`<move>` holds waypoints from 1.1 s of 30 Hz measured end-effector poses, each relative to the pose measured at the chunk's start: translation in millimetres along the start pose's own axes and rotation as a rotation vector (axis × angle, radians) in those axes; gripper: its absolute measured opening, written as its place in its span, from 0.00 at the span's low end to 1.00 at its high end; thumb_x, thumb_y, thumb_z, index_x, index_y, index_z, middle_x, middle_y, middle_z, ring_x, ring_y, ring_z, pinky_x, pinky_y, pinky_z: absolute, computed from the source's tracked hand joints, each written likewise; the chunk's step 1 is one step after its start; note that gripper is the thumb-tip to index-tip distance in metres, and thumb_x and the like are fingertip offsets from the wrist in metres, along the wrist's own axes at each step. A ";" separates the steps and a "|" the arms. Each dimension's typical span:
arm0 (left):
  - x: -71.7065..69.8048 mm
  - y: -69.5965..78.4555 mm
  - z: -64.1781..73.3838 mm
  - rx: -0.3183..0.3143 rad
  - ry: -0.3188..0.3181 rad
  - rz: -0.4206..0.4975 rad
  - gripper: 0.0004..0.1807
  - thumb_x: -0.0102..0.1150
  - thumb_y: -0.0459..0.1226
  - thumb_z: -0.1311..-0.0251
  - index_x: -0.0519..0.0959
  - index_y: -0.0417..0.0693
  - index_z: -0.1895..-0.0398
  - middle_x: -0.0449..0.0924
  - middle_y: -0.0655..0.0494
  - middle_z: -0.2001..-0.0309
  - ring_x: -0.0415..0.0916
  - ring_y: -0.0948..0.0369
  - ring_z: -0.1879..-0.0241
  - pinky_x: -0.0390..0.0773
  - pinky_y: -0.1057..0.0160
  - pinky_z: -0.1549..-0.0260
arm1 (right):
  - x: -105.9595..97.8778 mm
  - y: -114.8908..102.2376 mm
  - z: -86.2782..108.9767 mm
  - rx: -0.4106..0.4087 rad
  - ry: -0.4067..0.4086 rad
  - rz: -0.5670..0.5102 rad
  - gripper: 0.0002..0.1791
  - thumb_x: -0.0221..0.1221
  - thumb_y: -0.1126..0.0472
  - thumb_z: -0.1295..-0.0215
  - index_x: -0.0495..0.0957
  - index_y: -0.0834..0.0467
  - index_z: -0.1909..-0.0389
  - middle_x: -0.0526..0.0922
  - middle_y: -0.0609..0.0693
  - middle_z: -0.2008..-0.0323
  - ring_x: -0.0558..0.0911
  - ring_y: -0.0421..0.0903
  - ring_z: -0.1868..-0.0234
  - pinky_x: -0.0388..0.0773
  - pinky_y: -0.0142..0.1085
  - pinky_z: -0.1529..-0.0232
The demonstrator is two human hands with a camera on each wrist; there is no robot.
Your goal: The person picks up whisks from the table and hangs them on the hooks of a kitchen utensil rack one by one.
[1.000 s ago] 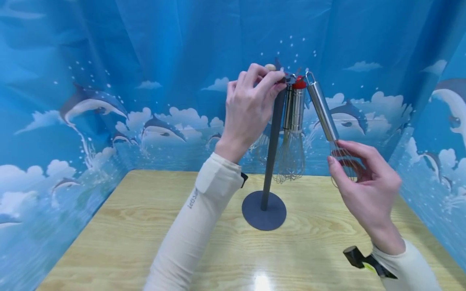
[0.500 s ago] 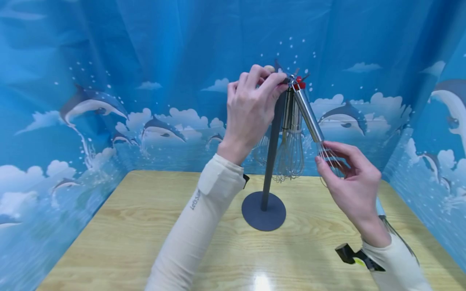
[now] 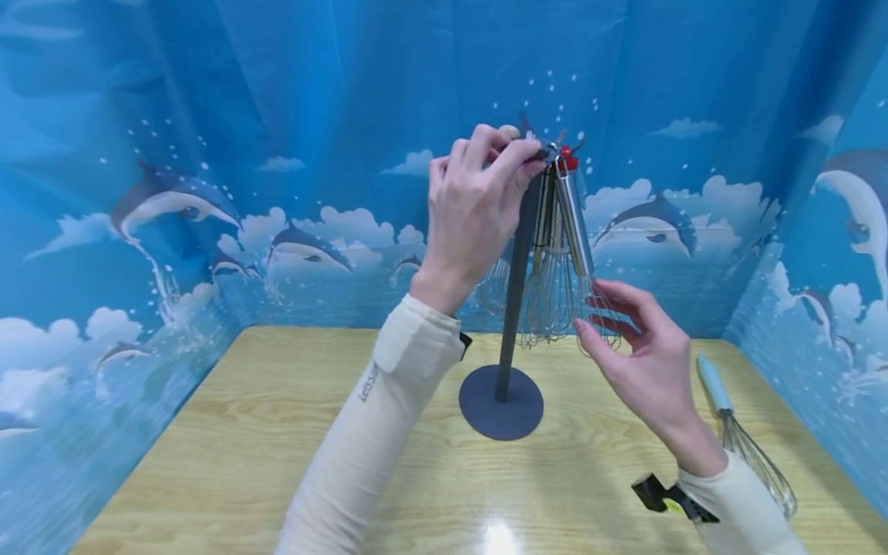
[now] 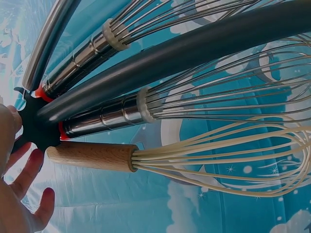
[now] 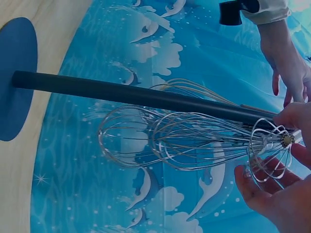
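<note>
My left hand (image 3: pixel 475 208) pinches the dark hook top (image 4: pixel 36 124) of an upright stand (image 3: pixel 512 308). From that top hang metal-handled whisks with red ends, one (image 4: pixel 104 116) of them beside a wooden-handled whisk (image 4: pixel 92 156). Another steel whisk (image 3: pixel 574 223) has its hanging loop up at the hooks and leans outward to the right. The thumb and fingers of my right hand (image 3: pixel 645 370) curve round its wires, low on the whisk. In the right wrist view, those fingers sit loosely about the wire head. My left fingers hide part of the hooks.
A whisk with a pale blue handle (image 3: pixel 714 385) lies on the wooden table (image 3: pixel 312 401) at the right, partly behind my right forearm. The stand's round base (image 3: pixel 479 416) rests on the table. A blue dolphin-print curtain (image 3: pixel 333 92) encloses the back and sides.
My right hand has moved left with the steel whisk, bringing its loop to the hooks and its handle closer to upright. The blue-handled whisk has come into view. My left hand stays at the stand's top.
</note>
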State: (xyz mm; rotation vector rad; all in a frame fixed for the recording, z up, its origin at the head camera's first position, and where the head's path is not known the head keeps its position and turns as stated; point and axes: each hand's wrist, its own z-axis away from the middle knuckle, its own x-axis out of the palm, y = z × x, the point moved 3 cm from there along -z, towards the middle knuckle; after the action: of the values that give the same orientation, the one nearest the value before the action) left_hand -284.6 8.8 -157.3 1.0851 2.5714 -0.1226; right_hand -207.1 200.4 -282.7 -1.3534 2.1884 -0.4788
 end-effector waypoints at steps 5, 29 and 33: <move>-1.5 -1.5 -0.1 -0.007 -0.011 -0.005 0.18 0.51 0.50 0.24 0.85 0.55 0.45 0.79 0.54 0.49 0.74 0.55 0.52 0.71 0.53 0.47 | -0.5 3.1 5.4 0.009 -0.045 0.041 0.35 0.67 0.84 0.48 0.76 0.63 0.36 0.82 0.59 0.44 0.83 0.34 0.46 0.81 0.24 0.49; -4.2 -1.2 1.2 -0.003 -0.069 -0.011 0.18 0.51 0.51 0.24 0.84 0.56 0.42 0.80 0.53 0.46 0.73 0.53 0.46 0.70 0.53 0.46 | -43.6 32.4 56.9 0.110 -0.127 0.305 0.29 0.70 0.77 0.46 0.81 0.57 0.42 0.80 0.34 0.47 0.77 0.22 0.46 0.74 0.14 0.51; -6.6 -2.0 -0.5 0.000 -0.094 -0.032 0.18 0.51 0.51 0.24 0.84 0.57 0.42 0.80 0.55 0.43 0.71 0.54 0.43 0.69 0.52 0.45 | -56.1 43.2 69.7 0.106 -0.133 0.379 0.27 0.71 0.75 0.48 0.83 0.57 0.45 0.82 0.34 0.50 0.74 0.18 0.48 0.71 0.11 0.52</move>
State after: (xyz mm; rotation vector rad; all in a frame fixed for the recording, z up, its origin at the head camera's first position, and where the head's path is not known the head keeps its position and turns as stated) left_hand -281.9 3.0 -154.6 1.0138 2.5058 -0.1773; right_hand -175.9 267.9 -348.6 -0.8603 2.2044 -0.3431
